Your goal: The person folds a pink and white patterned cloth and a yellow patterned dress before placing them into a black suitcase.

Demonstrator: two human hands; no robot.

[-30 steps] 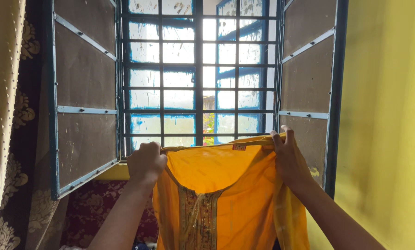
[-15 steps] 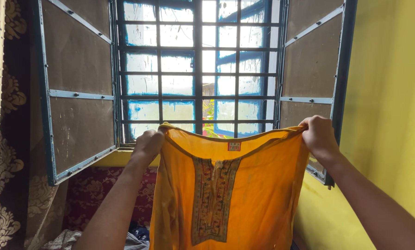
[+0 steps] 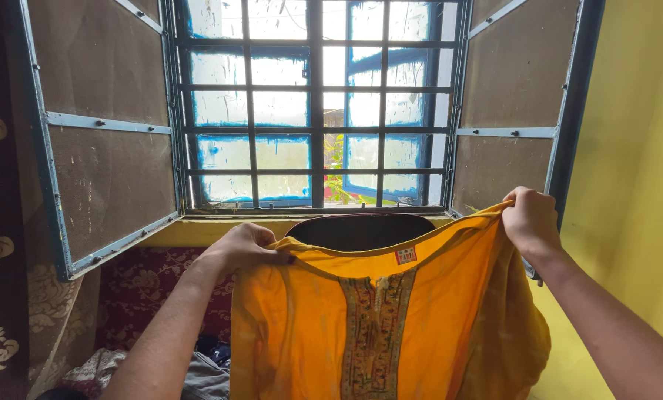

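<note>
Hands are raised in front of the barred window (image 3: 316, 111), and between them hangs a bright orange cloth tunic with an embroidered band down the chest (image 3: 376, 326). The left hand (image 3: 246, 246) is clenched on one shoulder of the tunic, knuckles up, the fabric bunched under the fingers; the right hand (image 3: 530, 220) is clenched on the other shoulder, held higher, so the neckline slopes up to that side. The tunic hangs spread and facing the person, just below the yellow window sill (image 3: 198, 231), its lower part running out of view. It looks thin, soft and light: it sags between the two grips and folds in loose pleats under the right hand, so I judge it would slump if one shoulder were let go. The shoulder seams, where the hands already have it, seem the soundest places for a grip; the stitched panel looks a little stiffer than the rest. Blue-framed brown shutters (image 3: 102, 141) stand open to either side, a yellow wall (image 3: 635, 185) is on the right, and a dark red patterned cloth (image 3: 146, 289) hangs below the sill. No basket or box shows; only a grey crumpled cloth (image 3: 198, 378) lies low at the left, on what I cannot tell.
</note>
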